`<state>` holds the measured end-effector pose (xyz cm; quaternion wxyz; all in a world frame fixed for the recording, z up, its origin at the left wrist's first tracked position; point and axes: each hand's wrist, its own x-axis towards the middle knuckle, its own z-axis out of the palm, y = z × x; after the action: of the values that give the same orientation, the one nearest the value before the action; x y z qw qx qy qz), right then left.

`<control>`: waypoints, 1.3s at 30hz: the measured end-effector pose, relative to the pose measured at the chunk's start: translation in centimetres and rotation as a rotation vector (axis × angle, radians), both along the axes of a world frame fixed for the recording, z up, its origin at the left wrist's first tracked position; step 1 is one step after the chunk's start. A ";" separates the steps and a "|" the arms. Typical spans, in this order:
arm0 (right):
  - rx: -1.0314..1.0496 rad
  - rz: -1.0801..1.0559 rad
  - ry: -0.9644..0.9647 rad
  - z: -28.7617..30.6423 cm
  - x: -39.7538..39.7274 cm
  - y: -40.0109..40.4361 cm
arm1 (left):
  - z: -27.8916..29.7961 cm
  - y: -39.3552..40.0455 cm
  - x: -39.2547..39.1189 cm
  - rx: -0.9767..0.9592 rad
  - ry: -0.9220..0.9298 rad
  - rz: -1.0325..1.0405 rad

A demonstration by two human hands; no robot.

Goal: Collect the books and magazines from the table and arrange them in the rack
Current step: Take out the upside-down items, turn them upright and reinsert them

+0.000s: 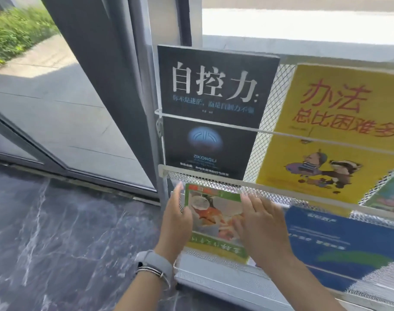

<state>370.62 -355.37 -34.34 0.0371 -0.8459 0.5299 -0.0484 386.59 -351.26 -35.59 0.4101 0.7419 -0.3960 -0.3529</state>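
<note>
Up close, a white wire-mesh metal rack (267, 189) stands against a window frame, its tiers sloped back and each fronted by a thin white rail. On the upper tier, at the left end, a black paperback book with large white characters and a glowing blue brain picture (211, 108) stands upright behind the rail, its foot resting on the mesh ledge. Just beside it to the right, with bare mesh between them, a yellow book with red characters and cartoon figures (326, 135) leans in the same tier. On the tier below, a green-bordered magazine with a food photograph on its cover (214, 218) sits at the left end, held between both hands and lying against the mesh back. The left hand (177, 223), with a grey watch and thin bangles on the wrist, presses its fingers (177, 191), straight and close together, along the magazine's left edge. The right hand (262, 227) lies flat on the cover's right side, fingers (250, 205) straight and slightly spread. Right of the magazine in that lower tier lies a dark blue book with white text and a green swoosh (348, 243). Dark marbled floor tiles (57, 232) spread beneath on the left.
</note>
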 end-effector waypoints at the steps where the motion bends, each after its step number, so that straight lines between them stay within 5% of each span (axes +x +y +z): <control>1: -0.049 -0.021 -0.012 0.2 0.4 -0.2 | 0.0 -0.3 0.2 -0.010 0.000 0.000; 5: -0.050 0.020 -0.157 0.7 1.6 -0.2 | -0.2 -0.5 0.9 -0.056 0.080 0.051; 9: 0.130 0.066 -0.101 1.8 3.2 -0.1 | 0.2 0.3 1.9 -0.080 0.176 0.072; 17: -0.009 0.131 -0.548 9.9 -1.1 2.5 | 1.9 3.4 4.0 -0.049 0.380 0.123; 24: 0.150 -0.272 -1.308 17.2 -6.6 4.8 | 5.8 6.1 1.1 0.004 0.548 0.129; 29: 0.281 -0.462 -1.645 17.4 -8.3 5.5 | 9.6 5.0 -1.9 -0.134 0.986 0.181; 33: 0.432 -0.509 -2.008 17.3 -7.6 6.2 | 13.4 4.1 -3.2 -0.274 1.161 0.067; 39: 0.615 -0.589 -1.942 13.7 -7.2 7.2 | 16.9 4.0 -1.5 -0.446 1.032 0.008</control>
<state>363.41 -348.13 -20.59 0.6438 -0.2368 0.4465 -0.5746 385.06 -347.25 -18.71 0.6989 0.3698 -0.2061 -0.5765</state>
